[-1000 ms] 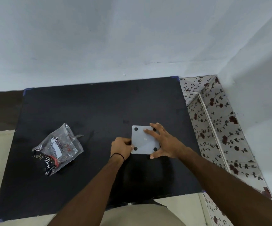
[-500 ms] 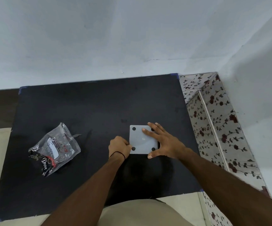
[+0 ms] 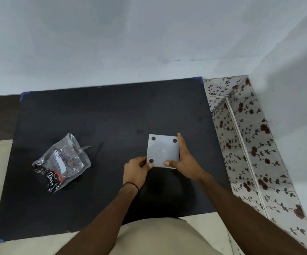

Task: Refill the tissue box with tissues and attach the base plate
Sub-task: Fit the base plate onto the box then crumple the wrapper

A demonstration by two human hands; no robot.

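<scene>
**Both hands grip the square base plate over the black mat**

The grey base plate (image 3: 162,150), a flat square with round dark pads near its corners, sits right of centre on the black mat (image 3: 93,116). Three pads show; the near right corner is covered by a thumb. Whether a box lies under the plate cannot be told from this view.

The left hand (image 3: 136,171) is closed on the plate's near left corner, its thumb pressed on top beside the dark pad there. The right hand (image 3: 186,162) clamps the right side: the thumb lies on the near edge and the fingers (image 3: 182,144) run up along the right edge towards the far corner. A thin dark band (image 3: 130,185) circles the left wrist.

Well to the left on the mat lies a crumpled clear plastic wrapper (image 3: 61,161) with a white label and the word "Dove" printed on it, apart from both hands. Floral-patterned tiles (image 3: 250,144) border the mat on the right
</scene>
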